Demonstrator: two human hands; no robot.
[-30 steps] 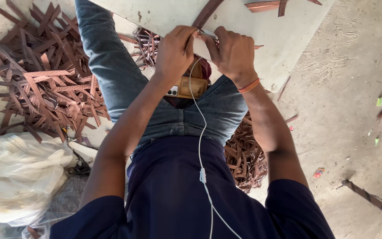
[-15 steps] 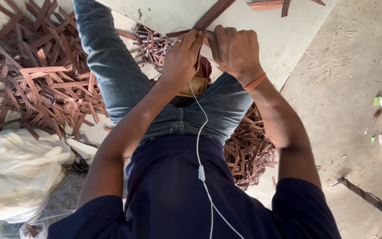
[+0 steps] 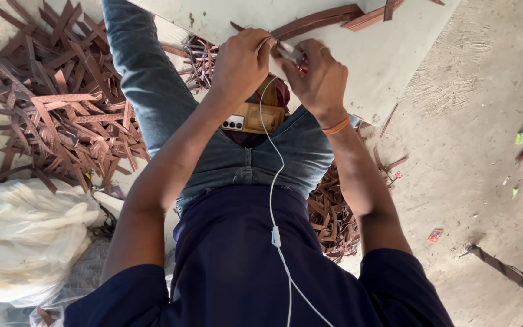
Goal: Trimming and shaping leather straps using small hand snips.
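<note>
Both hands meet at the white worktop (image 3: 388,66) edge: left hand (image 3: 240,63) and right hand (image 3: 319,79) fingers pinching a brown leather strip (image 3: 316,21) just beyond them. Keeping it flat and taut would help.

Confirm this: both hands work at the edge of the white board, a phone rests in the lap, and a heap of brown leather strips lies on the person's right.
Not quite. In the head view the big heap of brown leather strips lies on the person's left. The rest holds: left hand and right hand work at the edge of the white board, and the phone rests in the lap.
</note>
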